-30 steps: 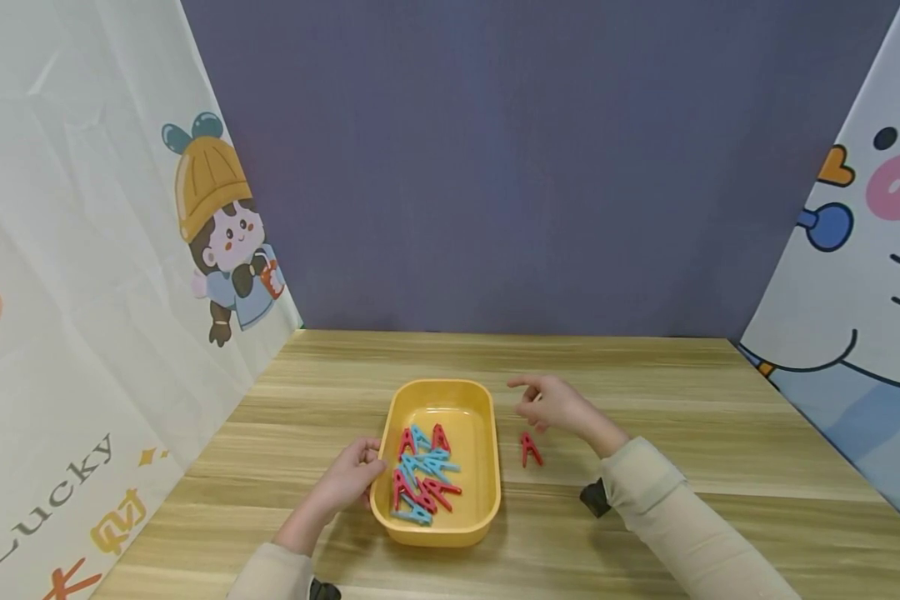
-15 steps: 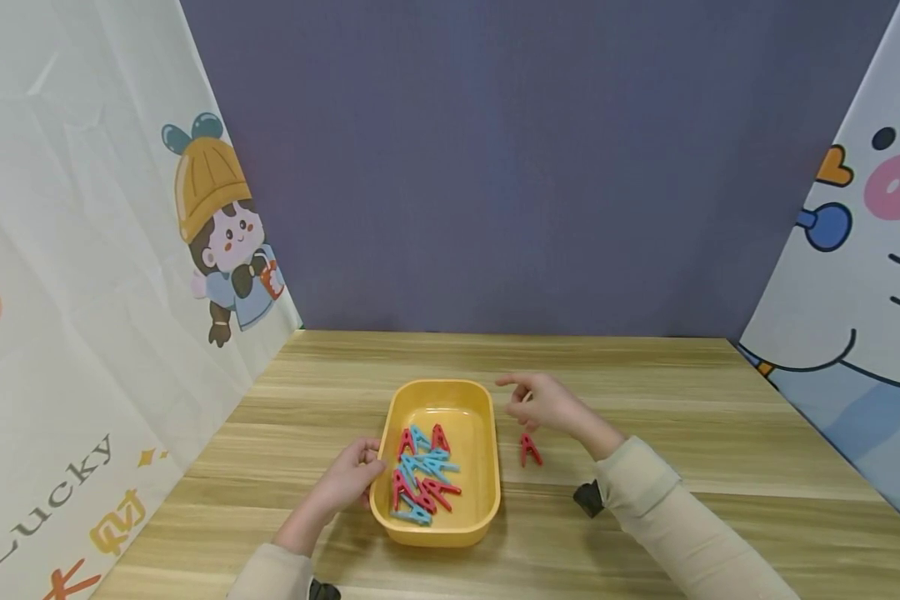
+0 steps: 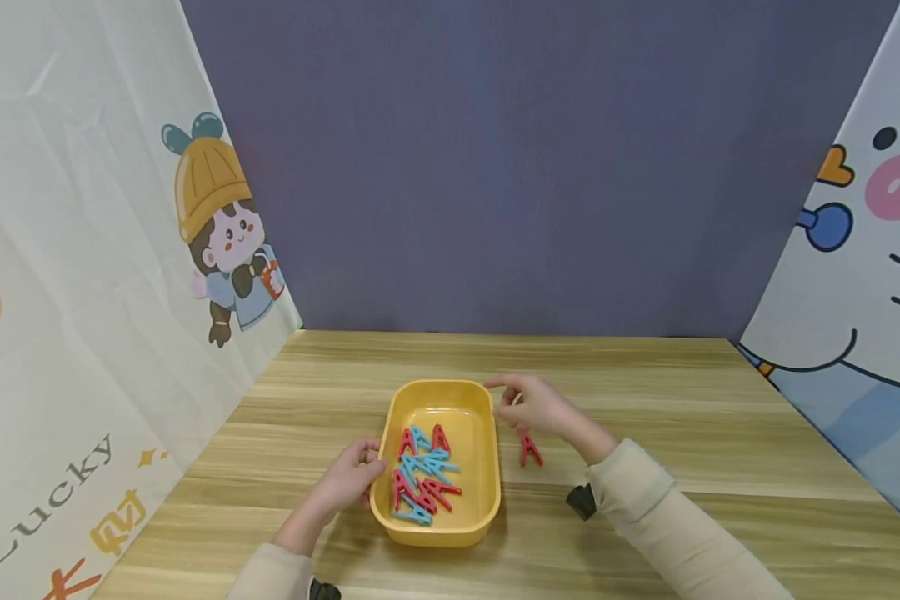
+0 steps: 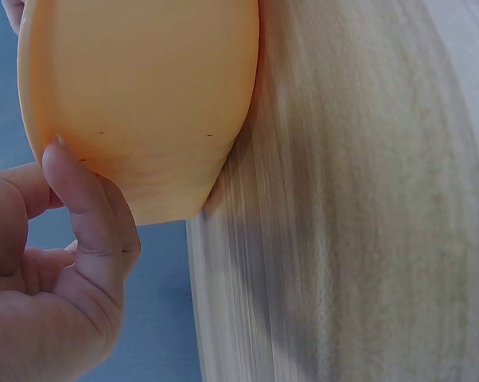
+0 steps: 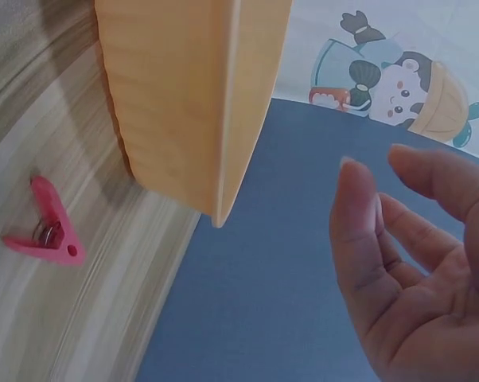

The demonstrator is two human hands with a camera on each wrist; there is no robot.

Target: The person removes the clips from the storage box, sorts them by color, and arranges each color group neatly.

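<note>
A yellow plastic tray (image 3: 474, 487) stands on the wooden table, with several red clothespins (image 3: 439, 438) and blue clothespins (image 3: 412, 514) heaped toward its left side. My left hand (image 3: 348, 477) pinches the tray's left rim; in the left wrist view the thumb and fingers of the left hand (image 4: 88, 247) lie on either side of that edge. My right hand (image 3: 540, 408) hovers by the tray's far right corner, fingers bent and apart. Nothing shows between the fingers of the right hand (image 5: 422, 255) in the right wrist view. One loose red clothespin (image 3: 529, 450) lies on the table below it.
The wooden table (image 3: 682, 417) reaches back to a dark blue-grey panel (image 3: 495, 167). White printed sheets stand on both sides, a cartoon child (image 3: 232, 242) on the left one and a pig face (image 3: 896, 187) on the right.
My right hand has drifted left to the tray's far right corner, past the loose red clothespin. The left hand and the tray have stayed put.
</note>
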